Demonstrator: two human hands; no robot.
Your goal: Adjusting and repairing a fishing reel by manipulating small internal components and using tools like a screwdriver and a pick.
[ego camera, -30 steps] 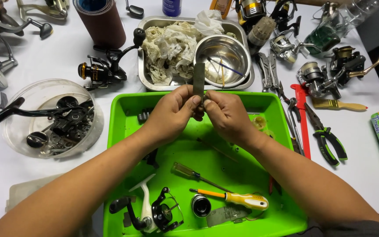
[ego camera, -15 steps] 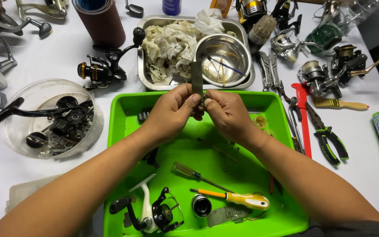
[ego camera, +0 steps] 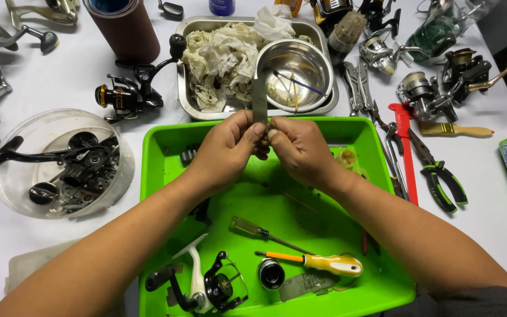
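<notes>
The strip [ego camera: 259, 101], a narrow grey flat piece, stands upright between your two hands over the far edge of the green tray [ego camera: 159, 176], its top end rising in front of the steel bowl [ego camera: 296, 71]. Your left hand [ego camera: 230, 149] has its grip closed on the strip's lower part, thumb and fingers pinched around it. Your right hand [ego camera: 300, 149] is closed too, fingertips meeting the left hand's at the strip's base; whether it pinches the strip itself or a small part against it can't be told. Both hands touch each other. In the tray near you lie a clear-handled screwdriver [ego camera: 259, 230], a yellow-handled screwdriver [ego camera: 315, 262], a small round metal part [ego camera: 271, 273] and a white and black reel [ego camera: 203, 285]. Behind the tray a steel pan [ego camera: 190, 105] holds crumpled rags [ego camera: 218, 56] and the bowl. Left of the pan a black reel [ego camera: 127, 94] lies on the white counter [ego camera: 42, 76], with a brown roll [ego camera: 121, 23] behind it. Further left a clear round tub [ego camera: 54, 123] holds dark reel parts. Right of the tray lie a red tool [ego camera: 405, 152], green-handled pliers [ego camera: 438, 173] and a brush [ego camera: 456, 130], with more reels [ego camera: 423, 94] behind them.
</notes>
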